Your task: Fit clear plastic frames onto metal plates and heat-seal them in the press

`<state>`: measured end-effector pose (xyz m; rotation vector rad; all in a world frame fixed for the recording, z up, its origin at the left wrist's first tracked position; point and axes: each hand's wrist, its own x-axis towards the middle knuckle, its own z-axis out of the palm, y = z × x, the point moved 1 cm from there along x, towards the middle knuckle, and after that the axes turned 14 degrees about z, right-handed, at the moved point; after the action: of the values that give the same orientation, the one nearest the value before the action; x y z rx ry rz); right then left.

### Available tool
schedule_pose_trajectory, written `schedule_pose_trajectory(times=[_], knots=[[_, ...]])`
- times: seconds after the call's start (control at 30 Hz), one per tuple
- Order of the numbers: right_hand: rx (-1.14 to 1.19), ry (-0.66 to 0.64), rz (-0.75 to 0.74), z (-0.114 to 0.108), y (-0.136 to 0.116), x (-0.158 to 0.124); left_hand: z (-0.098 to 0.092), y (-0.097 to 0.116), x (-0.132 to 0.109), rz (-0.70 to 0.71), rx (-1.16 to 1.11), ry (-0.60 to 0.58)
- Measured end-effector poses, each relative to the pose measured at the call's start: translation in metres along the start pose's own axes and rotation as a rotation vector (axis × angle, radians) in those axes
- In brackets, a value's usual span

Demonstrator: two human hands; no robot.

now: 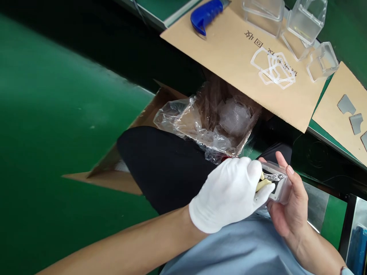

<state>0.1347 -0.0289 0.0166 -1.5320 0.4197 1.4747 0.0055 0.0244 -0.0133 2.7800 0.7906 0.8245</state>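
My left hand (226,193), in a white glove, is closed around small pliers (263,185) with pale yellow handles. Their metal jaws rest over the opening of a clear plastic box (283,193), which shows a white rim and a dark inside. My bare right hand (295,202) grips that box from the right side, thumb and fingers around its walls. The gloved fingers hide part of the handles and the box's left side. Both hands are above my lap, close together.
An open carton lined with clear plastic (195,122) stands beyond my knee. On the cardboard sheet (229,57) lie a blue-handled knife (206,17), thin white frames (276,70) and several clear boxes (306,19). Grey plates (356,123) lie on another sheet at right.
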Motion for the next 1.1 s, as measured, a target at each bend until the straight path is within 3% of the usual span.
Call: schedule_pose_trajectory(times=[0.13,0.5,0.6,0.7,0.87,0.97,1.03,1.1], knots=[[-0.013,0.013,0.005,0.001,0.0,0.001,0.0,0.0,0.003,0.058,0.013,-0.12],[-0.026,0.046,-0.004,-0.009,0.005,0.011,0.021,0.004,-0.011,-0.046,-0.076,-0.163],[-0.019,0.041,-0.005,-0.009,0.007,0.016,0.024,0.007,-0.011,-0.093,-0.099,-0.126],[0.007,0.019,0.015,-0.009,0.005,0.018,0.018,0.006,-0.014,-0.178,-0.261,-0.067],[0.025,-0.069,0.044,-0.016,-0.002,0.018,0.006,-0.013,-0.032,-0.282,-0.465,0.129],[0.059,-0.15,0.054,-0.023,-0.005,0.017,0.022,-0.035,-0.04,-0.549,-0.754,0.129],[0.08,-0.2,0.054,-0.027,-0.005,0.016,0.039,-0.048,-0.041,-0.845,-1.02,0.037],[0.093,-0.234,0.057,-0.03,-0.005,0.016,0.05,-0.055,-0.04,-1.025,-1.125,-0.037]])
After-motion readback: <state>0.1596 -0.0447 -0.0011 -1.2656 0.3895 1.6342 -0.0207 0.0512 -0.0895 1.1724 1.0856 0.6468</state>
